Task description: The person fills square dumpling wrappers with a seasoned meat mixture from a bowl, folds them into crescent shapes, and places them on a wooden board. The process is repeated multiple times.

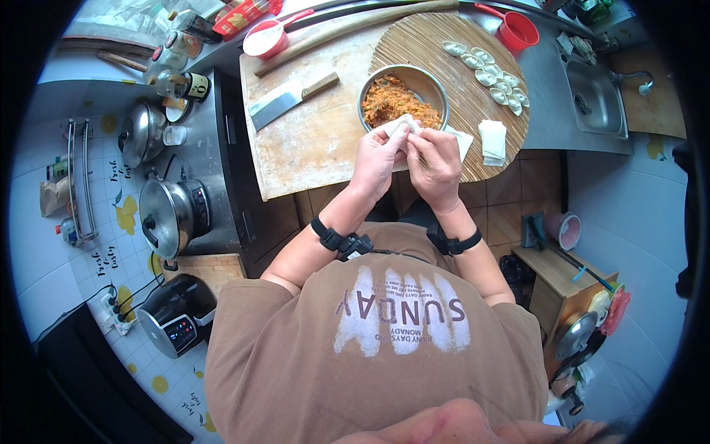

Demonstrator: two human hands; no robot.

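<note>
My left hand point(379, 158) and my right hand point(436, 161) meet at the near edge of a steel bowl point(445, 95), both pinching one pale dough wrapper point(404, 123) between their fingertips. Orange-brown minced filling point(396, 100) fills much of the bowl, which stands partly on a round slatted mat point(460, 53). Several folded dumplings point(492, 73) lie in rows at the mat's right side. Nearer to me on the mat is a stack of flat wrappers point(492, 143). More wrappers point(463, 143) lie beside my right hand, partly hidden by it. Whether the held wrapper contains filling cannot be seen.
On the wooden board point(299, 150) lie a cleaver point(288, 102) and a long rolling pin point(344, 36). A red scoop of white powder point(266, 40) is at the upper left, a red ladle-like cup point(518, 33) at the upper right. A sink point(599, 102) is farther right, lidded pots point(166, 216) left.
</note>
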